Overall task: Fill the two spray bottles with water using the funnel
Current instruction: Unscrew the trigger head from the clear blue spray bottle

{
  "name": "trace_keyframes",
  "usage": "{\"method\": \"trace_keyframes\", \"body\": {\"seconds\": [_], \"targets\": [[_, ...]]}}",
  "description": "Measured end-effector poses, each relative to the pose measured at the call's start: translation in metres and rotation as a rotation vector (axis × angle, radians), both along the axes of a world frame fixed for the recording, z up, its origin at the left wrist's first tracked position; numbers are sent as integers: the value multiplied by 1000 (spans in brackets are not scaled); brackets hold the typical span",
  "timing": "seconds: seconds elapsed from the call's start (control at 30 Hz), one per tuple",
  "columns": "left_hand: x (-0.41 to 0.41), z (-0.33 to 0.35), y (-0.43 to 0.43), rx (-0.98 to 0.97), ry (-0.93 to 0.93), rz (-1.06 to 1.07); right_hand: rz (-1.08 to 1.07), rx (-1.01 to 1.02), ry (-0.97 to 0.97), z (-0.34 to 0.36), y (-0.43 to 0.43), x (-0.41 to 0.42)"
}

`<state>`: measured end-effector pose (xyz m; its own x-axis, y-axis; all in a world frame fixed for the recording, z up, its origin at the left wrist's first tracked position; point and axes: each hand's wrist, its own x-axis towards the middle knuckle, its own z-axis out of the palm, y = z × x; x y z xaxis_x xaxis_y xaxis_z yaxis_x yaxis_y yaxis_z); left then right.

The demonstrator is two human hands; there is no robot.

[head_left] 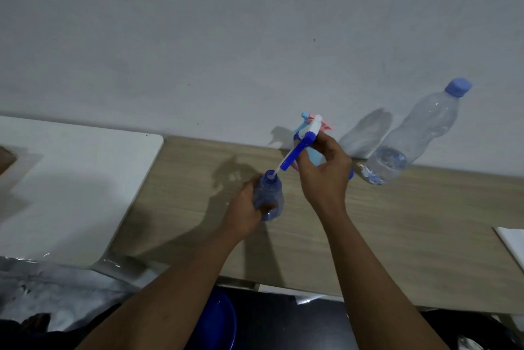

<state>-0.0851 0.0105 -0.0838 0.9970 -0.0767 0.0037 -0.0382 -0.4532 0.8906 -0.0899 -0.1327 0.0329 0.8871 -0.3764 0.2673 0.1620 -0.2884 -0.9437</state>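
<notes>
My left hand (244, 208) grips a small blue see-through spray bottle (269, 193) standing on the wooden table (397, 222), its neck uncapped. My right hand (323, 171) holds the blue and white spray head (300, 148) tilted above it, with the white dip tube reaching into the bottle's mouth. Behind my right hand stands a second spray bottle (312, 123), light blue with a pink trigger, mostly hidden. A clear plastic water bottle (416, 134) with a blue cap stands at the back right, with a little water at its bottom. No funnel is in view.
A white tabletop (71, 179) adjoins the wooden table on the left. A white sheet (513, 242) lies at the right edge. A grey wall runs behind. A blue stool (221, 321) shows below the table's front edge.
</notes>
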Motion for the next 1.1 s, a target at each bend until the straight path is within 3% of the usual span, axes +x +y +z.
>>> {"method": "trace_keyframes", "body": {"seconds": [0.07, 0.17, 0.27, 0.53, 0.67, 0.87, 1.1], "targets": [[5, -14, 4, 71, -50, -63, -73, 21, -32, 17, -10, 1], [1, -14, 4, -92, 22, -43, -177, 25, -54, 26, -31, 2], [2, -14, 5, -74, 9, -40, -286, 11, -7, 17, -56, 0], [3, -12, 7, -85, -48, -37, -197, -262, 675, -82, -84, -6], [2, -12, 6, -106, -53, -42, -125, -283, 863, -120, -78, -4], [3, -16, 4, -132, -29, -24, -108, -366, 961, -134, -70, 2], [5, -24, 7, -118, -39, -46, -33, -409, 948, -147, -71, 0]]}}
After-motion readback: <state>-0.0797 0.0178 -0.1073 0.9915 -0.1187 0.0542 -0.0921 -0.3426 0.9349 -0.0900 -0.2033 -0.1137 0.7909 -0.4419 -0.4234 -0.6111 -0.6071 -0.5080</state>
